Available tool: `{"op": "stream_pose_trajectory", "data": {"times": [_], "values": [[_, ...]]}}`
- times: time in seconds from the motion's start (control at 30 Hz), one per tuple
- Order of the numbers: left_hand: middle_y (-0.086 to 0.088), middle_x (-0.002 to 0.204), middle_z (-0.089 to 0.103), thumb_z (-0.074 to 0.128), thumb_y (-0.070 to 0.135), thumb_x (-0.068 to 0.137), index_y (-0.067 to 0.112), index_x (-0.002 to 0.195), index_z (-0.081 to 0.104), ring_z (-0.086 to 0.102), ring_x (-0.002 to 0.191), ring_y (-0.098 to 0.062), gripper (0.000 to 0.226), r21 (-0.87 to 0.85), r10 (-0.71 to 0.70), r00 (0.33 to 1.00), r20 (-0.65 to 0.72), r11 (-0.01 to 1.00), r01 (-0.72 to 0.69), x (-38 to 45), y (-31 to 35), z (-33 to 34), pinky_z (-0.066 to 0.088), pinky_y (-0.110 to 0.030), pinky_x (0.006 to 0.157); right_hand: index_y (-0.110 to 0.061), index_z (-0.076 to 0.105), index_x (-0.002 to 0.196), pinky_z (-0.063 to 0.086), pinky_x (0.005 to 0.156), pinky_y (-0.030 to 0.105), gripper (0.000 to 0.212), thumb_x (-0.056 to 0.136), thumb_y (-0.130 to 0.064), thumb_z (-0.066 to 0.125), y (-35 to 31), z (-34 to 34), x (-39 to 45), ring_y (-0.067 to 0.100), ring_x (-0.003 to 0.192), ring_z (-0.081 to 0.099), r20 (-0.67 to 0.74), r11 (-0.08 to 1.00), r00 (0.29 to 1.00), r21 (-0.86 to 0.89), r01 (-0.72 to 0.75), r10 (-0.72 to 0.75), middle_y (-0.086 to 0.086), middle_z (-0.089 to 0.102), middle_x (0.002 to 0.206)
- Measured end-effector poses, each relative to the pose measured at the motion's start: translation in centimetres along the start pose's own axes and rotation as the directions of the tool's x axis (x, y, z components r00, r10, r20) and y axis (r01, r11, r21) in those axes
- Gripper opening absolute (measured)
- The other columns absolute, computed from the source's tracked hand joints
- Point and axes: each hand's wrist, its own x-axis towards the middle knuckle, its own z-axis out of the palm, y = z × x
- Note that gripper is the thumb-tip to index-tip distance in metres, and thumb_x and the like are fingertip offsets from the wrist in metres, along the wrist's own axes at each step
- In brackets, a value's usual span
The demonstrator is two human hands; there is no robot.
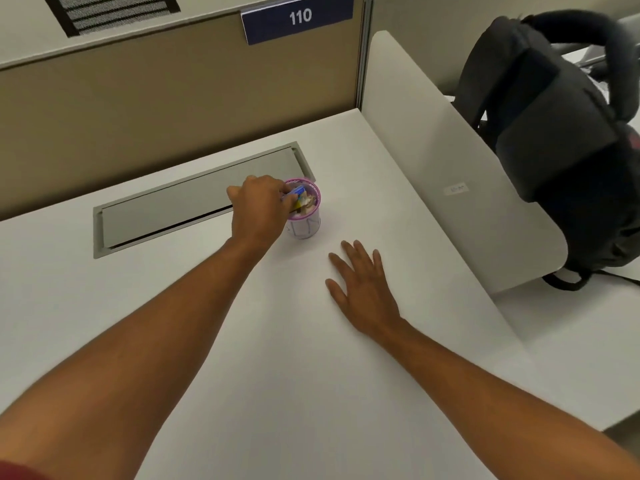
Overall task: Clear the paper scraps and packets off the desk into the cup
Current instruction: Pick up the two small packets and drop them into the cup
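A small clear cup (306,227) with a pink rim stands on the white desk (277,341), just in front of the grey cable hatch. Crumpled paper scraps (308,201) lie inside it. My left hand (258,211) is at the cup's left rim, fingers closed on a blue and yellow packet (295,195) that is partly inside the cup. The hand hides the cup's left side. My right hand (363,289) lies flat on the desk to the right of the cup and nearer to me, fingers spread, holding nothing.
A grey cable hatch (194,199) is set into the desk behind the cup. A tan partition with a "110" sign (299,17) closes the back. A white side divider (450,168) stands at the right, with a black backpack (561,140) beyond it.
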Motion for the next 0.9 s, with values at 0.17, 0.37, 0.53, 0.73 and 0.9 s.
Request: {"op": "stream_pose_trajectory", "data": {"times": [0.17, 0.37, 0.53, 0.73, 0.9], "values": [[-0.008, 0.119, 0.062, 0.062, 0.054, 0.099, 0.022, 0.124, 0.078, 0.052, 0.114, -0.025, 0.043, 0.124, -0.001, 1.000, 0.029, 0.992, -0.003, 0.3, 0.1, 0.3, 0.027, -0.038, 0.085, -0.026, 0.040, 0.157, 0.015, 0.127, 0.056, 0.056, 0.105, -0.046, 0.037, -0.4, -0.2, 0.1, 0.028, 0.159, 0.020, -0.003, 0.998, 1.000, -0.058, 0.005, -0.005, 0.006, 0.029, 0.169], [-0.007, 0.109, 0.055, 0.057, 0.046, 0.104, 0.019, 0.117, 0.080, 0.050, 0.104, -0.025, 0.038, 0.122, -0.054, 0.990, 0.127, 0.992, 0.038, 1.1, 0.3, 0.7, 0.029, -0.042, 0.085, -0.028, 0.036, 0.159, 0.011, 0.128, 0.056, 0.058, 0.105, -0.047, 0.035, -0.6, -0.3, 0.2, 0.028, 0.160, 0.015, 0.041, 0.998, 0.999, -0.064, -0.011, 0.014, 0.005, 0.024, 0.171], [-0.007, 0.112, 0.061, 0.060, 0.038, 0.104, 0.020, 0.117, 0.080, 0.054, 0.105, -0.024, 0.030, 0.063, -0.066, 0.987, 0.144, 0.996, 0.057, 1.7, 0.1, 0.0, 0.025, -0.039, 0.085, -0.028, 0.038, 0.159, 0.011, 0.128, 0.056, 0.057, 0.104, -0.046, 0.036, -0.7, -0.5, 0.2, 0.027, 0.160, 0.016, 0.037, 0.999, 0.999, -0.049, -0.016, 0.018, 0.006, 0.026, 0.170], [-0.006, 0.104, 0.076, 0.068, 0.037, 0.099, 0.019, 0.112, 0.083, 0.051, 0.090, -0.015, 0.026, -0.020, -0.119, 0.992, 0.049, 0.993, 0.120, 1.6, 0.2, 0.2, 0.029, -0.038, 0.083, -0.027, 0.040, 0.158, 0.010, 0.128, 0.056, 0.057, 0.104, -0.046, 0.037, -0.7, -0.4, 0.2, 0.027, 0.160, 0.016, 0.031, 0.999, 0.999, -0.040, -0.022, 0.023, 0.005, 0.027, 0.170], [-0.007, 0.112, 0.067, 0.062, 0.042, 0.102, 0.019, 0.119, 0.080, 0.052, 0.095, -0.015, 0.033, -0.119, -0.094, 0.995, 0.021, 0.988, 0.095, 0.7, -0.3, 0.8, 0.035, -0.037, 0.087, -0.028, 0.041, 0.157, 0.009, 0.129, 0.055, 0.058, 0.103, -0.048, 0.036, -0.9, -0.7, 0.2, 0.026, 0.160, 0.017, 0.050, 0.999, 0.998, -0.035, -0.028, 0.030, 0.005, 0.027, 0.170]]}}
